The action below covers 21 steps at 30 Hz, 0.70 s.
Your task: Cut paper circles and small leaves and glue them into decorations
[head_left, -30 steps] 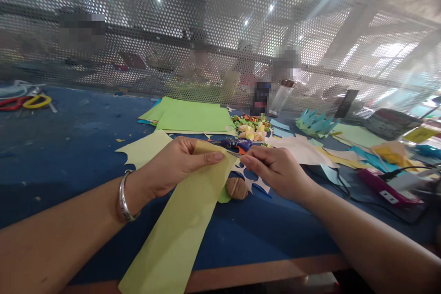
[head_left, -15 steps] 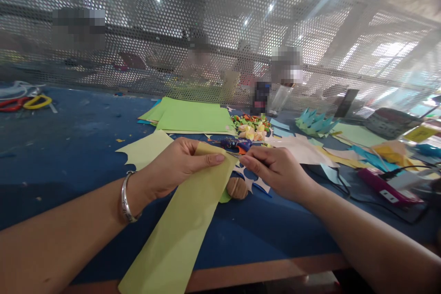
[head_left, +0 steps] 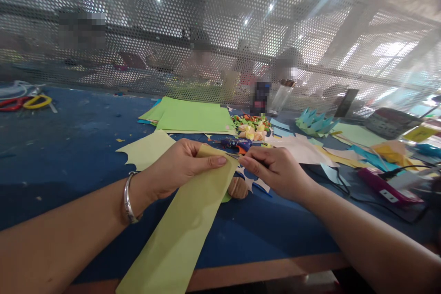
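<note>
My left hand [head_left: 188, 161], with a silver bracelet at the wrist, pinches the top end of a long yellow-green paper strip [head_left: 186, 220] between thumb and fingers. The strip slants down past the table's front edge. My right hand [head_left: 272, 170] is closed around a thin pointed metal tool [head_left: 233, 155], whose tip meets the paper's upper right edge by my left thumb. Most of that tool is hidden in the fist, so its kind does not show. A round brown piece [head_left: 238, 188] lies just below, beside the strip.
Green paper sheets [head_left: 196, 117] lie stacked behind my hands, near paper flowers [head_left: 253, 131] and a dark blue tool [head_left: 236, 143]. A spiky blue-green paper piece [head_left: 315, 123], a magenta power strip [head_left: 387, 188] and its cables are to the right. Scissors [head_left: 27, 103] lie far left.
The paper strip's top has shifted slightly, and more of the metal tip shows at its edge. Both hands keep nearly the same place and grip.
</note>
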Available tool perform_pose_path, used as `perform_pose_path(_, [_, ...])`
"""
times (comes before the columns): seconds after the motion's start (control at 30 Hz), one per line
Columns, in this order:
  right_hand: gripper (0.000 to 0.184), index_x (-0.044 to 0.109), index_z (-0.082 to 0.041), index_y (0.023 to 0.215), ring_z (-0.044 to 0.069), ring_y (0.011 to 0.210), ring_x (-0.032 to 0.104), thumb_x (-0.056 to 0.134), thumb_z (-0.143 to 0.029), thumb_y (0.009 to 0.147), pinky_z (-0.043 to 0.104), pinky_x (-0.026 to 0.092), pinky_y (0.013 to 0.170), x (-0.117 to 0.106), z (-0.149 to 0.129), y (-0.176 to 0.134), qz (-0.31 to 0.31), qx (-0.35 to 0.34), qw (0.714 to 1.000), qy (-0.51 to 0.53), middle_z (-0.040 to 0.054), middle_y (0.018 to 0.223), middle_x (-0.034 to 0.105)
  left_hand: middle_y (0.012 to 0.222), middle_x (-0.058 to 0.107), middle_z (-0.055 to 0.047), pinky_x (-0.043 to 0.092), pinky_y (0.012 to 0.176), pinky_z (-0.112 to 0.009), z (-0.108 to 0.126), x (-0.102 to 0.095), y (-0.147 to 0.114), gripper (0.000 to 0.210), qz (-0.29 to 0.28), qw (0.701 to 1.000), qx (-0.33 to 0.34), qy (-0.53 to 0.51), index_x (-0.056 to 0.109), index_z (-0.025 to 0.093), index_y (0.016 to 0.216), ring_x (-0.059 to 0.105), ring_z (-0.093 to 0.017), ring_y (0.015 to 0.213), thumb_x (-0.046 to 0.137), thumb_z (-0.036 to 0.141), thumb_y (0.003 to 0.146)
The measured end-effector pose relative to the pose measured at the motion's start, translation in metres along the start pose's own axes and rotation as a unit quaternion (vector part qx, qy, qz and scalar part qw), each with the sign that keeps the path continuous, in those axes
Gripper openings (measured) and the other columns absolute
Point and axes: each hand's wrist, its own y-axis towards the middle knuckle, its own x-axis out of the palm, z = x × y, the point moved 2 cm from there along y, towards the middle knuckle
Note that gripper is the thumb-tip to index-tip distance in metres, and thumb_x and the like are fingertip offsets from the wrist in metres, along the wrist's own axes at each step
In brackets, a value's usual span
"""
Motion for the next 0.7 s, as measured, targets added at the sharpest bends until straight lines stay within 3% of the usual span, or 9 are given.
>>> perform_pose_path(0.33, [0.048,0.045,-0.020,0.065,0.010,0.056,0.036,0.046,-0.049,0.103,0.024,0.031,0.053,0.0008,-0.0027,0.0016,-0.001,-0.026,1.000,0.000,-0.0041,0.061,0.040,0.089,0.079,-0.011,0.058,0.063,-0.026,-0.0057,0.0004,0.0024,0.030,-0.051,0.998,-0.007,-0.027,0.080,0.015,0.097,0.071,-0.017,0.067,0.083,0.038,0.078])
perform_pose_path(0.7, [0.048,0.045,-0.020,0.065,0.010,0.056,0.037,0.045,-0.050,0.103,0.024,0.030,0.052,0.0012,-0.0033,0.0009,0.000,-0.034,0.999,-0.009,-0.0040,0.061,0.039,0.087,0.079,-0.011,0.057,0.063,-0.026,-0.0065,0.0012,0.0023,0.030,-0.059,0.998,-0.013,-0.030,0.079,0.014,0.096,0.071,-0.018,0.066,0.082,0.038,0.078])
